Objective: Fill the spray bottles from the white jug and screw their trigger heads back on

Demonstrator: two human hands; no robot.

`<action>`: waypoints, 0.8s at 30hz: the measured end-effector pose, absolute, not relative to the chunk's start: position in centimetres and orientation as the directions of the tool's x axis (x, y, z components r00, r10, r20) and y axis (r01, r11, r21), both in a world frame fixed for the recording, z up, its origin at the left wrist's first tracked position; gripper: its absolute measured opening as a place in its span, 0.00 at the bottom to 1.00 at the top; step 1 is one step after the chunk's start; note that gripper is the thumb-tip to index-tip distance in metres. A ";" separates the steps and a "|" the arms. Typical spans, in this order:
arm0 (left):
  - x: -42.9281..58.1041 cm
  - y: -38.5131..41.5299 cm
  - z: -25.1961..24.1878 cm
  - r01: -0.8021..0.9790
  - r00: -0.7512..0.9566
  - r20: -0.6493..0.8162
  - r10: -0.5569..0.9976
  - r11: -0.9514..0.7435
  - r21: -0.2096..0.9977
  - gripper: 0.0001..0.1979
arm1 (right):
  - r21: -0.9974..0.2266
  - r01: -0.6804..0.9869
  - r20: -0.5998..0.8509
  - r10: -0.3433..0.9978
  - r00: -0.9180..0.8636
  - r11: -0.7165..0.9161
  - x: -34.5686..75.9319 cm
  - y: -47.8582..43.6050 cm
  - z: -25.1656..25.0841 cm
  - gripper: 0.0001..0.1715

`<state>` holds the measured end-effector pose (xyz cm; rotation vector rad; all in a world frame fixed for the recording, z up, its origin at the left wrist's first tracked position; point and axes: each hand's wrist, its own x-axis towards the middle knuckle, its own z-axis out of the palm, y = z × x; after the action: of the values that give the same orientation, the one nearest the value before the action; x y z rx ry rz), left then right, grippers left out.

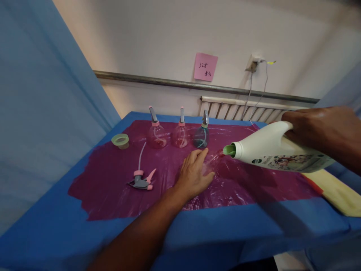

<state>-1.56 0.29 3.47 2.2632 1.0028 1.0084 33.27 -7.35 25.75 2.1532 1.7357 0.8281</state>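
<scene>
My left hand point(194, 173) is wrapped round a clear bottle point(211, 162), which is partly hidden behind the fingers and seems tilted toward the jug, with a pinkish neck. My right hand point(313, 126) grips the handle of a large pale detergent jug point(261, 145). The jug lies nearly level, and its green spout point(229, 150) is close to the bottle's mouth; whether liquid flows, I cannot tell. Left of my left hand, a grey and pink trigger spray head point(140, 181) lies loose, its dip tube pointing away from me.
Three spray bottles with heads on stand at the back: two clear-pink ones point(158, 138) point(181, 138) and a dark teal one point(201, 137). A pale green cap point(120, 140) sits at left. Purple plastic sheet point(109, 180) covers part of the blue table point(211, 226). A yellow item point(338, 190) lies right.
</scene>
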 end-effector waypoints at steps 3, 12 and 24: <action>-1.6 0.3 3.6 0.433 0.469 0.425 0.774 -0.621 0.653 0.46 | 0.524 0.807 0.264 0.953 0.148 -0.271 32.9 -7.4 25.9 0.11; -1.6 0.1 3.9 0.442 0.470 0.415 0.779 -0.615 0.653 0.45 | 0.549 0.788 0.253 0.954 0.160 -0.278 32.7 -7.5 25.9 0.13; -1.5 0.3 3.4 0.436 0.469 0.428 0.772 -0.624 0.648 0.45 | 0.539 0.799 0.267 0.954 0.138 -0.266 33.1 -7.5 25.7 0.11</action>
<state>-1.52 0.31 3.44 2.2678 1.0059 0.9960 33.09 -7.48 25.71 2.1502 1.7113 0.8313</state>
